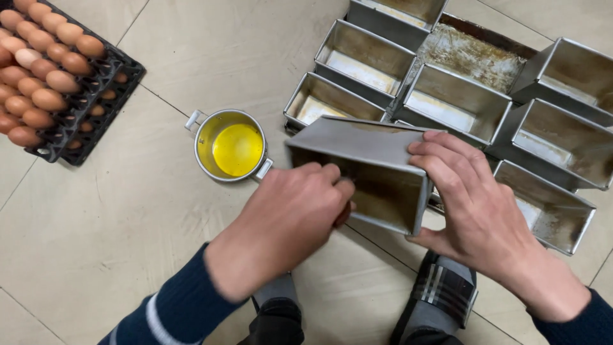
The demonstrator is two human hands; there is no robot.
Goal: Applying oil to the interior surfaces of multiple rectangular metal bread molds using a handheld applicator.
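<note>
Tiled floor (96, 211) below, right hand (476, 211) fingers clamp tilted loaf tin (377, 172); left hand (287, 220) fingers curl inside it.

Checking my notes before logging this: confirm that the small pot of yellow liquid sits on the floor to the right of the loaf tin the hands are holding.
Wrong side. In the head view the small pot of yellow liquid sits on the floor to the left of the loaf tin, which the left hand and right hand hold.

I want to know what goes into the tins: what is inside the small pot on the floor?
The small pot holds a yellow liquid, its surface fully visible. What lies beneath that surface cannot be seen.
</note>
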